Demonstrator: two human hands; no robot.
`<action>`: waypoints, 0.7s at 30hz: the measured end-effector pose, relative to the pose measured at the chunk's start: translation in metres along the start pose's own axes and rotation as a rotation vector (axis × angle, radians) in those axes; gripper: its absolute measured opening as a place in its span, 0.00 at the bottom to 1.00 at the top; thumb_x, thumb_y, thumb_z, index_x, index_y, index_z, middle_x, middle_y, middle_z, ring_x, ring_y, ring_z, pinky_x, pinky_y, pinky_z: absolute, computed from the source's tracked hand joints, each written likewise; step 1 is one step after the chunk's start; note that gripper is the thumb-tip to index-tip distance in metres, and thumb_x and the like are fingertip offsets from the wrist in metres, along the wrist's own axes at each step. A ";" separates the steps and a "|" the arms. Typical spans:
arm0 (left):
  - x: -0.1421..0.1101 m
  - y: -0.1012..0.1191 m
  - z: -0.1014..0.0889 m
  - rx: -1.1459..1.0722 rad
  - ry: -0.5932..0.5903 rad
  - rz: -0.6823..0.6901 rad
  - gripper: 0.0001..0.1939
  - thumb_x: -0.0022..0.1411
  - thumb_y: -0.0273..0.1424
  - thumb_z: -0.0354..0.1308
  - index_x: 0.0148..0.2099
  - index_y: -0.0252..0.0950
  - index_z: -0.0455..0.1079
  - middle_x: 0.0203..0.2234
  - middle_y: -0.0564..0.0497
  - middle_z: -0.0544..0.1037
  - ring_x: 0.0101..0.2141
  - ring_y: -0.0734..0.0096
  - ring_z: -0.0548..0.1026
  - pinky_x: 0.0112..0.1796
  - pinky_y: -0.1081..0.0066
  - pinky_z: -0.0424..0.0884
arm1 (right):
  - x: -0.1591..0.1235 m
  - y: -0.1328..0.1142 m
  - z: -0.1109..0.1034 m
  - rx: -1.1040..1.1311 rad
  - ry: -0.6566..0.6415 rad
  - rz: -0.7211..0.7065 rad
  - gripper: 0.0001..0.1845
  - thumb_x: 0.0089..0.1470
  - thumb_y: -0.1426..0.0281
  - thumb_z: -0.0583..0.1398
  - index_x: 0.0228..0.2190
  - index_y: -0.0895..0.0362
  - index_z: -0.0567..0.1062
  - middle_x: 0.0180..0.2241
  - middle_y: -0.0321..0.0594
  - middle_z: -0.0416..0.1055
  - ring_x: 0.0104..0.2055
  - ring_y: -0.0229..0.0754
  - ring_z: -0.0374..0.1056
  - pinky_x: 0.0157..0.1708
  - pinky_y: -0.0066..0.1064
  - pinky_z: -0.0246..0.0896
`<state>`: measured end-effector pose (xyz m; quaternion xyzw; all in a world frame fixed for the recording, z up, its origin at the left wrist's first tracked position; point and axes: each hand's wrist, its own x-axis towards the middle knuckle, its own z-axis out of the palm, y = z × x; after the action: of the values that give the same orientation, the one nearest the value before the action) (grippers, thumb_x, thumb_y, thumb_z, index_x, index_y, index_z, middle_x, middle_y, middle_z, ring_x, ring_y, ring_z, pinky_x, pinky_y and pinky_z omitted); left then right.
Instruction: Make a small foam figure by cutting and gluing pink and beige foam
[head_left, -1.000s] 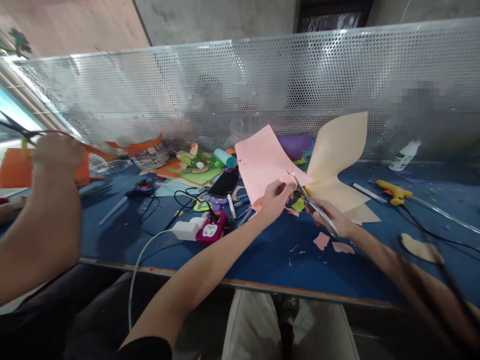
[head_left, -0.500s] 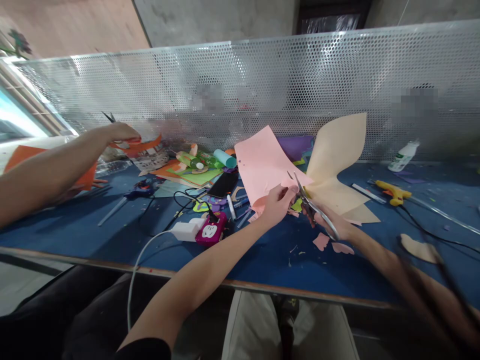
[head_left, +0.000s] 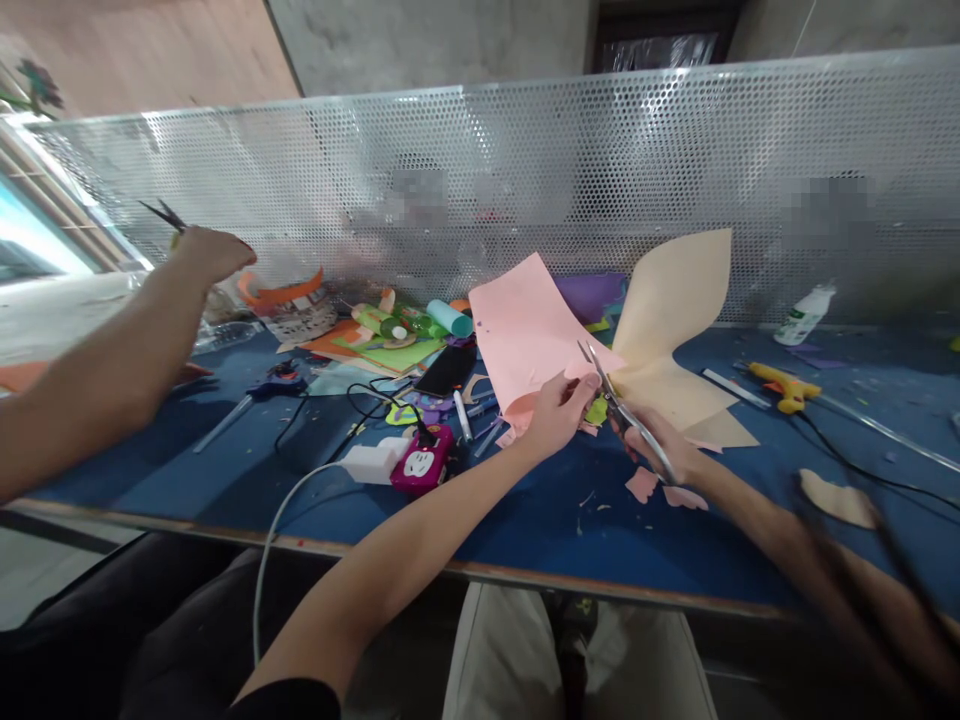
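Note:
My left hand (head_left: 561,412) is closed, thumb and fingers pinching a small pink piece of craft paper (head_left: 577,371), mostly hidden by the fingers. Close on its right, my right hand (head_left: 654,440) grips a pair of scissors (head_left: 615,400) by the handles. The blades point up and away, slightly apart, beside my left fingertips. Behind both hands a large pink sheet (head_left: 521,325) leans up with its lower edge curled. A cream sheet (head_left: 679,290) stands bent to its right. Pink offcuts (head_left: 642,484) lie below the scissors.
Right of me lie a yellow glue gun (head_left: 787,387), a white glue bottle (head_left: 808,313) and a cream cutout (head_left: 836,497). On the left are a magenta power adapter (head_left: 424,460), a phone (head_left: 446,369) and a paper-trimmed basket (head_left: 296,315). A co-worker's hand (head_left: 214,253) holds other scissors.
My left fingers have shifted slightly and cover more of the small pink piece; the scissors have barely moved. The co-worker's hand has lifted away from the basket, up and left.

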<state>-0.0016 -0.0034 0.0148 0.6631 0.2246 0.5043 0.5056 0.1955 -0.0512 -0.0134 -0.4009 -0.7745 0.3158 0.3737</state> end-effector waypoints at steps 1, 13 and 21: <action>0.001 -0.001 0.000 -0.002 0.008 -0.005 0.23 0.69 0.50 0.55 0.31 0.35 0.64 0.19 0.57 0.60 0.21 0.79 0.59 0.23 0.72 0.55 | 0.001 -0.002 0.000 -0.001 0.012 -0.002 0.29 0.61 0.40 0.50 0.35 0.54 0.67 0.27 0.35 0.61 0.27 0.39 0.57 0.26 0.33 0.57; 0.004 0.007 -0.003 -0.059 0.068 0.051 0.16 0.67 0.42 0.56 0.35 0.35 0.66 0.21 0.58 0.64 0.20 0.81 0.60 0.23 0.75 0.56 | 0.005 -0.007 -0.003 -0.032 0.015 0.000 0.26 0.61 0.43 0.54 0.34 0.55 0.66 0.28 0.33 0.60 0.27 0.37 0.54 0.26 0.31 0.52; 0.005 0.003 -0.011 0.104 0.000 0.089 0.16 0.69 0.42 0.55 0.36 0.34 0.68 0.20 0.58 0.65 0.21 0.80 0.63 0.23 0.77 0.58 | 0.002 -0.011 -0.010 -0.057 -0.045 -0.044 0.28 0.63 0.42 0.50 0.40 0.54 0.68 0.32 0.38 0.64 0.28 0.39 0.60 0.30 0.33 0.63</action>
<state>-0.0103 0.0038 0.0196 0.6976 0.2208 0.5141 0.4475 0.1989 -0.0535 0.0014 -0.3872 -0.8000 0.2942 0.3515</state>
